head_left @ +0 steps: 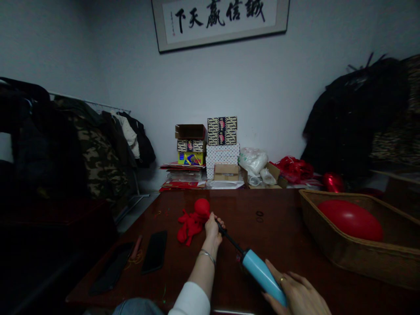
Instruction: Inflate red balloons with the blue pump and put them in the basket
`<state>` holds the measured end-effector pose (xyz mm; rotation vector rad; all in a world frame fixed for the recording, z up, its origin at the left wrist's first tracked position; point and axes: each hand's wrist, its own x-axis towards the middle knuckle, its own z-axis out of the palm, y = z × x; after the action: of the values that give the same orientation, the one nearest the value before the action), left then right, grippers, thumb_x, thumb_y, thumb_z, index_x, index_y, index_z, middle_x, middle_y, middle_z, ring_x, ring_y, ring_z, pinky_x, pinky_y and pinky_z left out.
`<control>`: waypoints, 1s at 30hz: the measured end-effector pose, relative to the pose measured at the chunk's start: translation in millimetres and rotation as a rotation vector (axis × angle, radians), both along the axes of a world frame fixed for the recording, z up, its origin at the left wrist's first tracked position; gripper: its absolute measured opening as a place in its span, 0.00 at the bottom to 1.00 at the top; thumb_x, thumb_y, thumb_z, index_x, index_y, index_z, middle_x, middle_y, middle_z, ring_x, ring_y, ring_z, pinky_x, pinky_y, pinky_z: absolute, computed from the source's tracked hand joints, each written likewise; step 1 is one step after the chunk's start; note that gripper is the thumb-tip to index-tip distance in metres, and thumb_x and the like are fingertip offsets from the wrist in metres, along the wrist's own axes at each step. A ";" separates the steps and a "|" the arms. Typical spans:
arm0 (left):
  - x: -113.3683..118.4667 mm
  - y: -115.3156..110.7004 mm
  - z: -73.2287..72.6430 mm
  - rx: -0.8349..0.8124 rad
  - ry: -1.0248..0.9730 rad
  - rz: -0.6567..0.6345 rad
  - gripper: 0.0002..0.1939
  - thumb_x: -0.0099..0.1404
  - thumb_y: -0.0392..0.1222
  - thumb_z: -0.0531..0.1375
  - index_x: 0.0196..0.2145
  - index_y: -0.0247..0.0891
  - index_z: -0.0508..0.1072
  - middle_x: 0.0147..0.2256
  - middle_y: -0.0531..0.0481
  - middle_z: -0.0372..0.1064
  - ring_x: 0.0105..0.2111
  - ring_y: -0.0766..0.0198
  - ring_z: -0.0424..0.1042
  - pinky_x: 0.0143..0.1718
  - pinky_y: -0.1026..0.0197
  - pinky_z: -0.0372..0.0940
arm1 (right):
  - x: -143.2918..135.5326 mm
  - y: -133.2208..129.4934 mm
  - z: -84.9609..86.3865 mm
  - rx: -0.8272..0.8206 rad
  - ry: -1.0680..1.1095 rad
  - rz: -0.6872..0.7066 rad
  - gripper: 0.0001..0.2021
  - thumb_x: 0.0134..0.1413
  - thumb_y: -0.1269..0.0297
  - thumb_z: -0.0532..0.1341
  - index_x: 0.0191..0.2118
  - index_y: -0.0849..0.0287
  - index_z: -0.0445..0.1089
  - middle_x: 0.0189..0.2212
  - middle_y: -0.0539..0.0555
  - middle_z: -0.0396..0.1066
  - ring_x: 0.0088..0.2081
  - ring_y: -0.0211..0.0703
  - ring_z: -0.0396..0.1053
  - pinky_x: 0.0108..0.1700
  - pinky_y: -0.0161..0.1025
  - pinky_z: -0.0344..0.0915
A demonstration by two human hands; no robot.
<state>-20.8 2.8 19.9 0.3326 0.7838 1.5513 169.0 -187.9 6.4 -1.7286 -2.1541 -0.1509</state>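
My left hand (214,225) is closed around the black nozzle end of a hand pump, where the neck of a small, partly filled red balloon (201,206) meets it. Around the blue barrel of the pump (264,276) is my right hand (295,291), a ring on one finger. The pump's black rod shows between the two hands. Several limp red balloons (188,227) lie in a pile on the table, just left of my left hand.
On the brown table (278,245), two dark phones (155,251) lie left and two small dark rings (260,214) at the back. A wicker basket (344,249) with a large red balloon (349,218) stands right. Stacked boxes (223,155) are behind.
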 end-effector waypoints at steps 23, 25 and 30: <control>27.7 -15.2 -11.7 -0.029 -0.026 -0.026 0.16 0.61 0.49 0.58 0.23 0.38 0.57 0.15 0.57 0.55 0.13 0.73 0.56 0.17 0.69 0.53 | -38.3 35.7 24.8 0.006 0.029 -0.060 0.24 0.51 0.62 0.56 0.55 0.61 0.63 0.35 0.57 0.75 0.37 0.48 0.71 0.44 0.42 0.62; 26.0 -14.0 -12.4 -0.034 -0.016 -0.017 0.17 0.60 0.49 0.58 0.23 0.38 0.57 0.15 0.57 0.55 0.13 0.73 0.56 0.16 0.69 0.52 | -42.3 37.1 24.5 0.005 0.023 -0.060 0.24 0.52 0.62 0.56 0.55 0.61 0.63 0.34 0.57 0.75 0.36 0.47 0.72 0.44 0.42 0.62; 18.7 -8.7 -15.9 -0.029 -0.003 0.004 0.19 0.57 0.52 0.60 0.23 0.38 0.56 0.15 0.59 0.53 0.12 0.73 0.54 0.14 0.69 0.49 | -42.1 31.8 15.1 0.037 0.015 -0.052 0.24 0.52 0.61 0.56 0.55 0.60 0.62 0.36 0.58 0.75 0.36 0.46 0.72 0.45 0.41 0.62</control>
<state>-2.1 -5.9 4.1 0.3077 0.8040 1.5426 126.9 -156.2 21.5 -1.7595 -2.0835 -0.1898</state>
